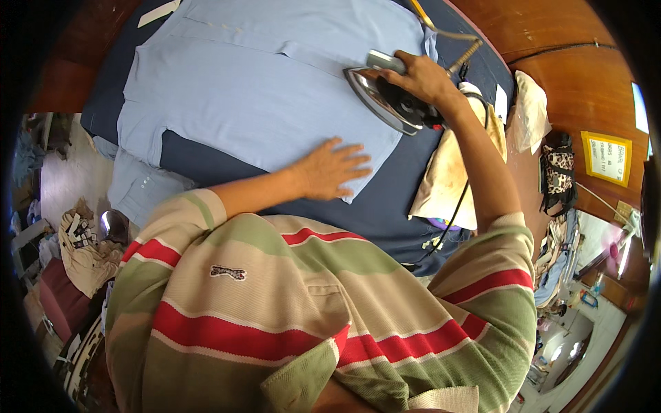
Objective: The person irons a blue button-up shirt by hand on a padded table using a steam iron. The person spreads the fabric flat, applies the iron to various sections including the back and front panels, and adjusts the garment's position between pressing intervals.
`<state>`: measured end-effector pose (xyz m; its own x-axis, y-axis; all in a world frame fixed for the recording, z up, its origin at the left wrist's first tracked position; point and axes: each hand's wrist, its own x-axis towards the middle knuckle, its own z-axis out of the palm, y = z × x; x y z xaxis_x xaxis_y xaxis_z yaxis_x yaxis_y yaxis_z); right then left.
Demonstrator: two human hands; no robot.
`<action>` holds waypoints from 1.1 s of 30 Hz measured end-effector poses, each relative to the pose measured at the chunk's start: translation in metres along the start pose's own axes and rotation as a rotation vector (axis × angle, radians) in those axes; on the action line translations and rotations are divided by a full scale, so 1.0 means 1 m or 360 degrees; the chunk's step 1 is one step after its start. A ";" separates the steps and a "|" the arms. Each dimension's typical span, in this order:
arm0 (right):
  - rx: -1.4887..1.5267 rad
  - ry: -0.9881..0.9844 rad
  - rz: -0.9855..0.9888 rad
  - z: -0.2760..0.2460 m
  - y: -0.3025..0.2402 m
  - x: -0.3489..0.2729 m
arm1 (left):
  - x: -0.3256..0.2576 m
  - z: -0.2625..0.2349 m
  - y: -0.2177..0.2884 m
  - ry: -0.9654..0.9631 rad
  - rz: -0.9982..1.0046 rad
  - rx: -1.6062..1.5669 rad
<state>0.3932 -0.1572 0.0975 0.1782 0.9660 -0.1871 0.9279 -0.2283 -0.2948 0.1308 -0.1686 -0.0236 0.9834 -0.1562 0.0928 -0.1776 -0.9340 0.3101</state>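
Observation:
A light blue shirt (241, 89) lies spread over a table covered in dark blue cloth (206, 155). My right hand (421, 81) is wrapped round the handle of a clothes iron (382, 100). The iron's shiny soleplate edge rests at the right part of the shirt, near its hem. My left hand (334, 168) lies flat on the shirt's near right corner, fingers spread. One sleeve of the shirt (144, 186) hangs toward the near left edge.
A stained cream cloth (451, 165) lies right of the iron, under my right forearm. A hose (465, 56) and a dark cord run from the iron. A wooden wall (571, 34) stands at the right, with a yellow-framed sign (606, 158). Clothes (86, 241) are heaped at the left.

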 end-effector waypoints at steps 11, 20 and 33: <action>-0.0050 0.0026 -0.0044 -0.006 0.051 0.054 | -0.008 0.009 0.020 -0.0247 0.0031 -0.0023; -0.0039 0.0103 -0.0037 -0.010 0.047 0.062 | -0.005 0.008 0.019 -0.0248 0.0039 0.0011; 0.0250 0.0312 0.0810 -0.015 -0.005 -0.084 | 0.011 -0.030 -0.052 0.0268 -0.0130 -0.0844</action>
<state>0.3785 -0.2355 0.1291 0.6617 0.7304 -0.1689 0.6519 -0.6719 -0.3515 0.1497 -0.1120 -0.0099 0.9828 0.0040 0.1847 -0.1387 -0.6445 0.7519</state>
